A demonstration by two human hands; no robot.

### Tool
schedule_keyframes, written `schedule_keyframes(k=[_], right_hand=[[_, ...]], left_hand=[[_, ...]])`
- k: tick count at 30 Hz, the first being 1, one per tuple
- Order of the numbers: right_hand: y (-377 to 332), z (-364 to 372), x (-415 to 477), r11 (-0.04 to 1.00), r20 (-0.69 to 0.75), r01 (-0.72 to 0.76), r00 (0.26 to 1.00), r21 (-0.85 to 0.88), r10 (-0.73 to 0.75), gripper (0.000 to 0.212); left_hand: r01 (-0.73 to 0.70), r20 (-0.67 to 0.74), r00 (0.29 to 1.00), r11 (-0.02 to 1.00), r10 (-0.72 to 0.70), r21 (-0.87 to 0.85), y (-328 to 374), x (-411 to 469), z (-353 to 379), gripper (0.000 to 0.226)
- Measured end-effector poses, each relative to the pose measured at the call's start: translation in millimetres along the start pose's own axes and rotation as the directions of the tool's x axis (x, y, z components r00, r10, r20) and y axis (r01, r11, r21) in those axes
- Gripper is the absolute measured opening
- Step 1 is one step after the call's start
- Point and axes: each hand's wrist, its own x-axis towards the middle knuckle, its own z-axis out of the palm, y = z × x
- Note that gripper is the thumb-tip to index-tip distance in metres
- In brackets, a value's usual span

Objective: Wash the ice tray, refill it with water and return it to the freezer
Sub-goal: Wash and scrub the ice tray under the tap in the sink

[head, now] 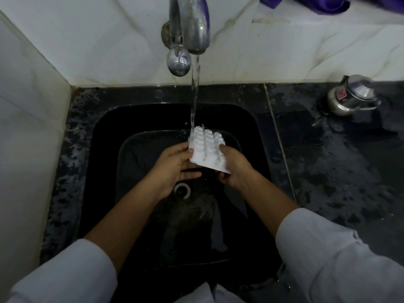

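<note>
A white ice tray (206,147) is held over the black sink (105,132), turned so its moulded cell bottoms face up. Water runs from the steel tap (194,27) onto the tray's far end. My left hand (172,169) grips the tray's left edge, thumb on top and fingers beneath. My right hand (235,169) holds the right edge and near corner. The tray tilts, its far end higher. Both sleeves are white.
A drain (181,189) lies under my left wrist. A steel kettle-like pot (352,96) stands on the wet black counter at right. White marble walls close off the left and back. Purple cloth (314,3) hangs at the top right.
</note>
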Motion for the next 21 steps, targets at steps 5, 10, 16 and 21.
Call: schedule_keyframes(k=[5,10,16,21], right_hand=[[-0.2,-1.1,-10.3,0.998,0.012,0.026,1.000,0.058,-0.027,0.040],[-5.6,-7.1,-24.1,0.994,0.062,0.102,0.993,-0.043,-0.099,0.043],[-10.8,-17.2,-31.0,0.980,0.087,0.176,0.982,-0.094,-0.168,0.034],[-13.7,-21.4,-35.0,0.962,0.093,0.234,0.970,-0.142,-0.222,0.028]], left_hand=[[0.032,-0.121,0.992,0.999,-0.029,0.018,12.5,3.0,3.0,0.027],[-0.017,-0.188,0.981,0.993,0.039,0.118,17.5,10.2,-3.0,0.032],[-0.056,-0.163,0.984,0.996,0.068,0.074,14.9,15.8,4.5,0.031],[-0.062,-0.176,0.982,0.995,0.074,0.073,5.5,19.9,9.7,0.044]])
